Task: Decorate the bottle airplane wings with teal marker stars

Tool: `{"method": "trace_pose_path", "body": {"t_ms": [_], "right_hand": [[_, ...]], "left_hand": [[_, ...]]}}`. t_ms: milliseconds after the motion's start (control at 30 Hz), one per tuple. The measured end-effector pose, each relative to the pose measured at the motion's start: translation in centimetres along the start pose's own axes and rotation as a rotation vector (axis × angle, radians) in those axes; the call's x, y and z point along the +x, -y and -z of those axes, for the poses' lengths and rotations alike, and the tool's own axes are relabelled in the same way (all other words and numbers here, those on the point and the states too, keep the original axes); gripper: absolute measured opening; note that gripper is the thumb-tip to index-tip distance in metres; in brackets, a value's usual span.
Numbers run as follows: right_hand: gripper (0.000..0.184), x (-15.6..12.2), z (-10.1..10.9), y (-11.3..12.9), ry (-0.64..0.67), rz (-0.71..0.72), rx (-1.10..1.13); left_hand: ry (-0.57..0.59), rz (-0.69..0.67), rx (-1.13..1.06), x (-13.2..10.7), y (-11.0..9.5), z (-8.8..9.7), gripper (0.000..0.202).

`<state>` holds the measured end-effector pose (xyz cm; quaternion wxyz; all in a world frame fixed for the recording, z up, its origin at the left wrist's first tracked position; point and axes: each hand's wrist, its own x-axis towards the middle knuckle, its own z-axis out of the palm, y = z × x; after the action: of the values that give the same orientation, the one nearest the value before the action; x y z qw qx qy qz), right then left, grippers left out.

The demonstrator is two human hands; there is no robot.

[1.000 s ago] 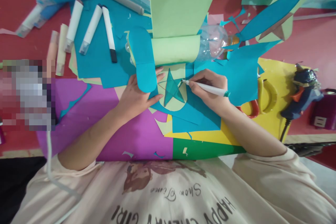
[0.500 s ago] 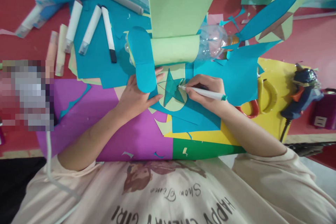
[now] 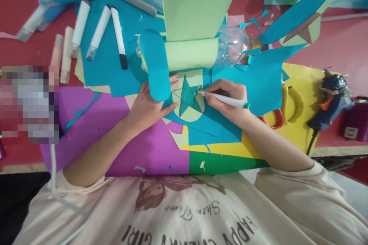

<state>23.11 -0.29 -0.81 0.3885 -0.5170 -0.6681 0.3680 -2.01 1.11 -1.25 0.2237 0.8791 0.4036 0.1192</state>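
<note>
Pinching green-ended marker [image 3: 230, 101] in right hand [image 3: 238, 92], with thumb and fingertips wrapped round the barrel near the tip, presumably for fine control over short strokes. Aimed at the right-pointing arm of green star [image 3: 187, 99], on pale green paper piece [image 3: 189, 116], located between both hands, straight in front of chest. Can't tell tip contact from slight hover. Spreading left hand [image 3: 149, 103] loosely at the piece's left edge, with fingers passing under blue rounded strip [image 3: 158, 72] and thumb lower down at the edge, gripping nothing; likely placed there to stop sliding, away from the marker's side. Lying on blue sheets [image 3: 247, 84], perhaps useful as backing against ink. Note clear bottle [image 3: 234, 46] just beyond, on its side, capped neck toward right, wrapped in light green paper [image 3: 192, 54]; hard to judge whether touching the piece's top edge. Grouped well off to the left: white markers [image 3: 99, 32], probably parked there for reach without crowding the drawing. Left at far right on yellow sheet [image 3: 258, 141]: red scissor handle [image 3: 277, 120], yellow scissor handle [image 3: 301, 105] and blue glue gun [image 3: 326, 113], apart from both hands, seemingly out of the way of the marker work.
</note>
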Motion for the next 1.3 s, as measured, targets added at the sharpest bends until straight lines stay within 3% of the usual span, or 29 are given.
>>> {"method": "trace_pose_path", "body": {"t_ms": [333, 667, 833, 1300], "right_hand": [[0.018, 0.03, -0.12, 0.04, -0.127, -0.067, 0.023], [0.022, 0.07, -0.05, 0.24, -0.067, -0.105, 0.037], [0.024, 0.12, -0.11, 0.23, -0.119, -0.122, 0.023], [0.021, 0.05, -0.08, 0.12, -0.097, -0.091, 0.025]], "left_hand": [[0.002, 0.005, 0.019, -0.04, 0.07, 0.09, 0.05], [0.009, 0.015, -0.007, 0.01, 0.06, 0.05, 0.05], [0.023, 0.035, 0.001, 0.03, 0.04, 0.07, 0.051], [0.023, 0.033, 0.015, 0.05, -0.08, 0.13, 0.05]]}}
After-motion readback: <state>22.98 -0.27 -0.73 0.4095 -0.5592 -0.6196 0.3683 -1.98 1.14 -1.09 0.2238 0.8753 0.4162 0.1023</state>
